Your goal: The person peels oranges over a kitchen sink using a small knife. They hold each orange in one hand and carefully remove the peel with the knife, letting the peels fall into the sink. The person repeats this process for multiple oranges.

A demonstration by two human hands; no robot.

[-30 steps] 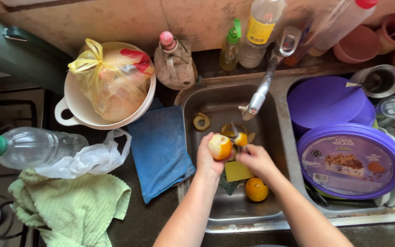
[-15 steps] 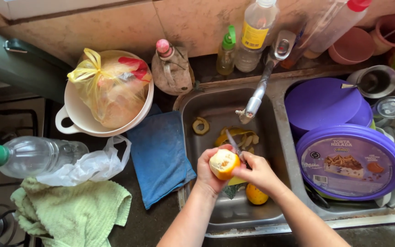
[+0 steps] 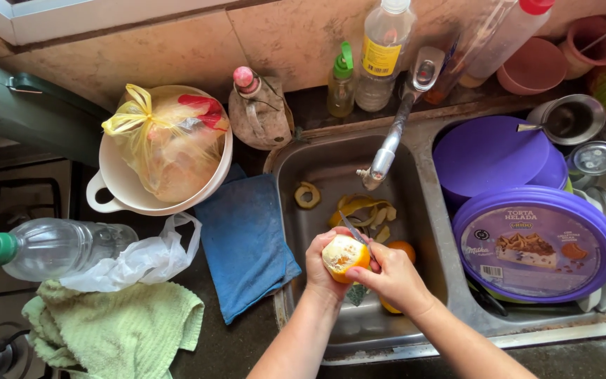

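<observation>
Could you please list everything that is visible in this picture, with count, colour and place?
orange: 1, half peeled, over the sink
knife: 1, blade on the orange
peels: several, yellow, sink bottom
whole orange: 1, in the sink
sink: 1, steel, centre
tap: 1, metal, over the sink
blue cloth: 1, left of the sink
white bowl: 1, holds a yellow bag
plastic bottle: 1, clear, green cap, lying left
green towel: 1, bottom left
purple lids: 2, right basin
left hand: holds the orange
right hand: holds the knife
</observation>
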